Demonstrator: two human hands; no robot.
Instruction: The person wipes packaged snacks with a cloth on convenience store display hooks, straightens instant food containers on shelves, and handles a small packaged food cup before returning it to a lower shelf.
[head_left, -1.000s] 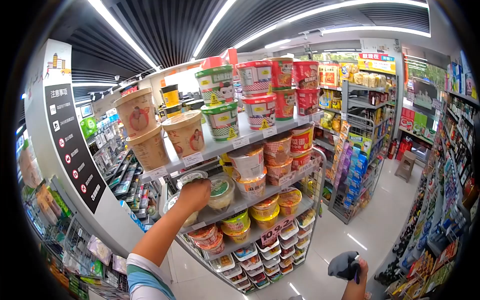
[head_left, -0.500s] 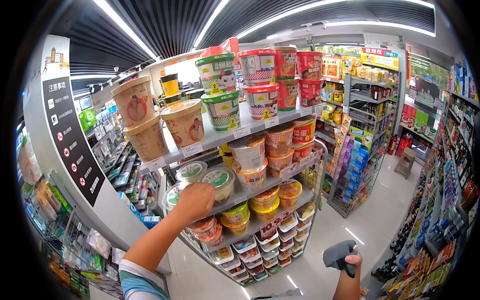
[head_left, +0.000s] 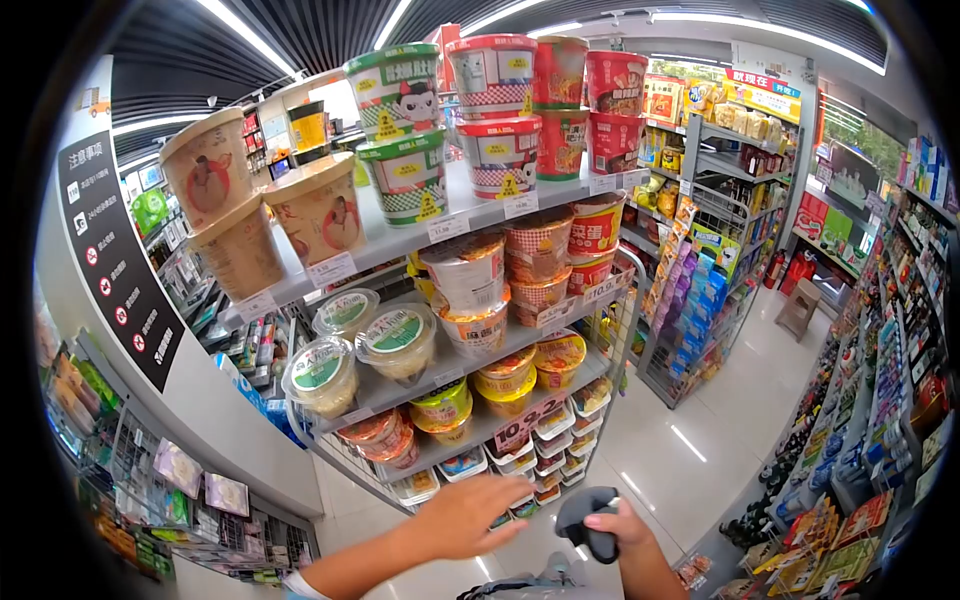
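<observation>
My left hand is in front of the lower shelves, palm down, fingers stretched out, holding nothing. It is close to the dark grey handheld barcode scanner, which my right hand grips by the handle. Above the hands, clear tubs with green-and-white lids stand on the middle shelf: a front-left tub, a larger tub beside it and a third tub behind. Right of them, a white noodle cup is stacked on another.
The top shelf carries tan paper buckets and green-and-white noodle cups. Packed trays line the rack's bottom. A dark notice panel stands left. Rightward, a tiled aisle runs between shelves, with a stool farther back.
My left hand has come away from the lidded tubs and dropped toward the scanner, its fingers straightening. The scanner has shifted left in view, and the rack looks closer.
</observation>
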